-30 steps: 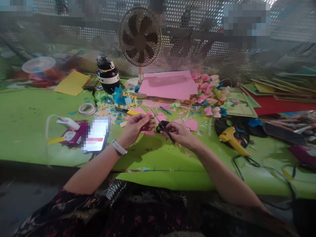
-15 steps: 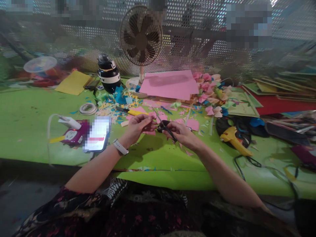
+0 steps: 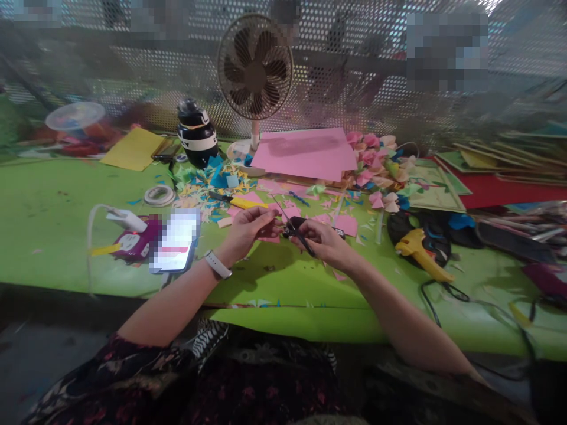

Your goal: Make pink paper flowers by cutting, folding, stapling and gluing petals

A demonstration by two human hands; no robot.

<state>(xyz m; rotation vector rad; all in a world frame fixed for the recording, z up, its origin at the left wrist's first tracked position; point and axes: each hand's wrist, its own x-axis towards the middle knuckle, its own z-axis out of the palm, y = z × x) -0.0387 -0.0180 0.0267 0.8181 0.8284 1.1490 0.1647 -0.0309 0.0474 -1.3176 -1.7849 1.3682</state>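
Observation:
My right hand [image 3: 325, 242] is closed round the black handles of a pair of scissors [image 3: 293, 229], whose thin blades point up and to the left. My left hand [image 3: 248, 230] pinches a small pink paper piece [image 3: 269, 238] right at the blades, its fingers pressed together. Both hands hover just above the green table [image 3: 53, 236], close to each other. A white watch sits on my left wrist.
A phone [image 3: 176, 242] and a purple device with a white cable lie left of my hands. A yellow glue gun [image 3: 420, 251] lies to the right. Pink paper sheets [image 3: 305, 152], paper flowers [image 3: 376, 162], paper scraps, a tape roll, a fan and a dark bottle stand farther back.
The scissor blades have shifted slightly at the paper piece. Both hands stay in nearly the same place, and the view has dipped a little.

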